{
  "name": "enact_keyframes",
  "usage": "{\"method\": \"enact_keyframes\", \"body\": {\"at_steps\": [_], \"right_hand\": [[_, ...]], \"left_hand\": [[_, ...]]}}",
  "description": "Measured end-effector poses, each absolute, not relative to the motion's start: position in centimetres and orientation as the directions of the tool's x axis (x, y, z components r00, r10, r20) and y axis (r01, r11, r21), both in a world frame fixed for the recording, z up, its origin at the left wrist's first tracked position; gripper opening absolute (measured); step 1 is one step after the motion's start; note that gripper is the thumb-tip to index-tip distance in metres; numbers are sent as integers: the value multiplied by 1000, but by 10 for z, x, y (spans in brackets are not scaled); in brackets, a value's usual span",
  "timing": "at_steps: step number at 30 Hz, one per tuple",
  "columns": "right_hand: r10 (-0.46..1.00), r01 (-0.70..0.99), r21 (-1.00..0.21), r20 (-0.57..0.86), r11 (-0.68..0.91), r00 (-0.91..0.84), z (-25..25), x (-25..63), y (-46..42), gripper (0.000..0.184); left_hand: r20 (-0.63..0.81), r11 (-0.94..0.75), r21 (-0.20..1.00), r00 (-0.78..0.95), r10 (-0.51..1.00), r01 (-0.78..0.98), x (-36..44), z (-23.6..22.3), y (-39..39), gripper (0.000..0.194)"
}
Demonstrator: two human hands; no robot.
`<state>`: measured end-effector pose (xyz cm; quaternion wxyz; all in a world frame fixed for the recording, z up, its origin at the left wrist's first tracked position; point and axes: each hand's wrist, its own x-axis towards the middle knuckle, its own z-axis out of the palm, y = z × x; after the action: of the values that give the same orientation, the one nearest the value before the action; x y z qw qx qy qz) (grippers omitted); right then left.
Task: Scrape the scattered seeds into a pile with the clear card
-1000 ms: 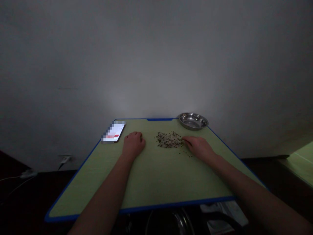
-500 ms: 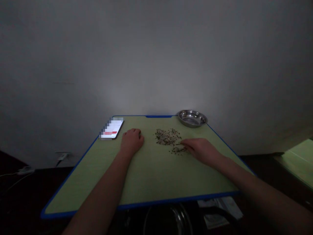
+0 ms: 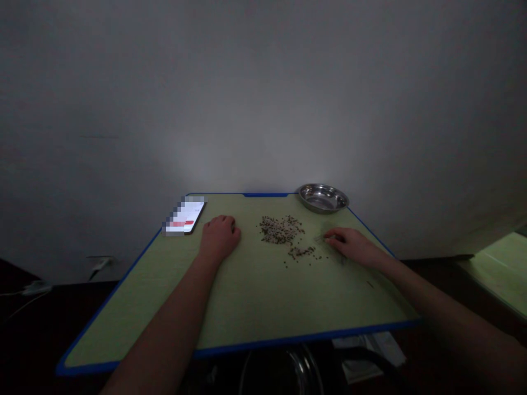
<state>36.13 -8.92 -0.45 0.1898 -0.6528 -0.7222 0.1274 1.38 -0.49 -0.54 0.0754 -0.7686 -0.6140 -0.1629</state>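
Observation:
A pile of small dark and pale grains (image 3: 280,229) lies on the light green tabletop (image 3: 255,296). A smaller scatter of dark grains (image 3: 302,252) sits just nearer to me. My left hand (image 3: 220,236) rests to the left of the pile with its fingers curled in, and nothing shows in them. To the right of the grains is my right hand (image 3: 349,244), its thumb and fingertips pinched together. Faint blurred streaks show by these fingertips; what they hold, if anything, I cannot make out. A thin dark sliver (image 3: 370,285) lies on the table below my right wrist.
A shiny metal bowl (image 3: 323,198) stands at the table's back right corner. At the left edge lies a phone (image 3: 189,215) with a lit screen. A blue rim borders the table, and a wall rises behind it. Below the front edge is a glossy round object (image 3: 304,367).
My right hand has moved right, away from the grains, where a thin dark piece showed at its fingertips. More of the small scatter is uncovered. My left hand stays in place on the table.

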Motion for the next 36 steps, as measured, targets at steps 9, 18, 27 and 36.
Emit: {"method": "enact_keyframes", "body": {"at_steps": [9, 18, 27, 36], "right_hand": [[968, 847, -468, 106, 252, -229, 1, 303, -82, 25], [910, 801, -441, 107, 405, -401, 14, 264, -90, 23], [941, 791, -513, 127, 332, -313, 22, 296, -99, 27], [969, 781, -581, 60, 229, -240, 8, 326, -128, 29]], "left_hand": [[344, -236, 84, 194, 919, 968, 14, -7, -4, 31], [357, -246, 76, 204, 912, 966, 13, -9, -4, 31], [341, -239, 91, 195, 920, 967, 15, -8, -6, 31], [339, -234, 98, 188, 922, 967, 16, -8, -5, 31]]}}
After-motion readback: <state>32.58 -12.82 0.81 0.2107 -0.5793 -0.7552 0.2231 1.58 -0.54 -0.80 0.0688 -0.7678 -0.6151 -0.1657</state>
